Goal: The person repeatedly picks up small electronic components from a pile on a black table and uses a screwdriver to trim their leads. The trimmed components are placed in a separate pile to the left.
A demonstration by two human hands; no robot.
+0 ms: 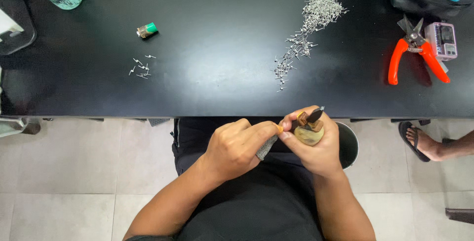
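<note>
While the right hand (316, 149) is closed around a small hand tool with a rounded tan handle (309, 135), its dark tip pointing up toward the black table (207, 73), the left hand (237, 147) pinches a small grey piece (266, 147) between thumb and fingers, just beside that handle; both hands sit below the table's near edge, over the lap, touching at the fingertips. What exactly sits at the tool's brown head is too small to tell; the work looks like fitting or dressing a tiny part, and it would go best, I judge, with the hands braced against each other and kept close to the table's edge, so anything dropped is less likely to reach the floor. On the table, toward its far right, lies a heap of small metal pins (308, 29); a few loose pins (140, 67) lie at its left, near a small green-capped part (147, 30); orange-handled pliers (414, 53) rest at its right end.
</note>
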